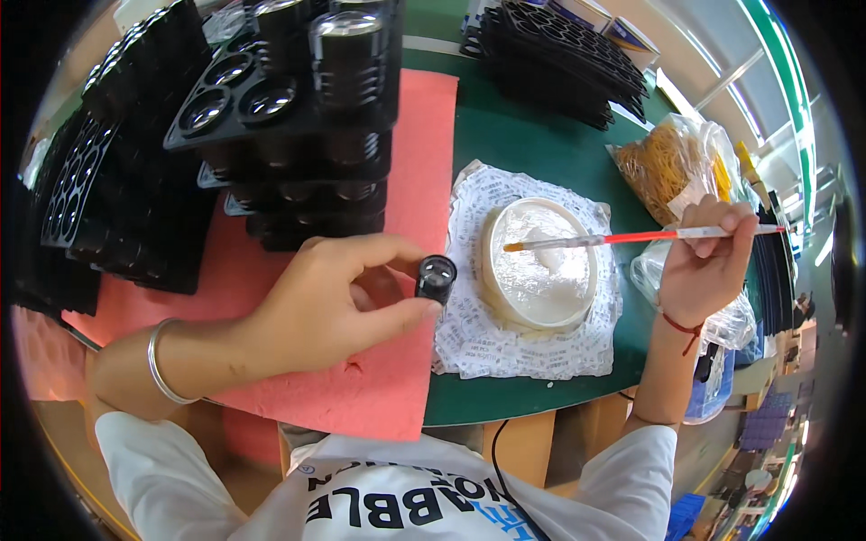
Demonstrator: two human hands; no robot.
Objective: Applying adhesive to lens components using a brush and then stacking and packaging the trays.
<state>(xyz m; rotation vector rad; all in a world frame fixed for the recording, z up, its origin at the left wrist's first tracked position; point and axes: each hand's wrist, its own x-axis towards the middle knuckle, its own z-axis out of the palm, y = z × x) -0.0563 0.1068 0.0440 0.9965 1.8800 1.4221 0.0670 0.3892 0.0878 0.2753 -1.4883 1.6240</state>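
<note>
Between thumb and fingers of my left hand [329, 302] is a short black cylinder with a glassy round end [437, 276], like a small lens barrel, held over the right edge of a pink foam sheet [410, 379]. My right hand [706, 266] is closed round a thin paintbrush [631, 237] with a red and silver handle. The brush tip points left, above a round white dish [489, 270] of pale, glossy paste. Whether the tip touches the paste, I cannot tell. Under the dish lies a printed paper sheet [469, 347].
Stacked black trays [298, 167] holding lens-like parts rise at the far left, with more black trays [135, 216] beside them. Another black tray stack [559, 68] stands at the back. A bag of yellow rubber bands [663, 167] lies at the right on the green table [505, 401].
</note>
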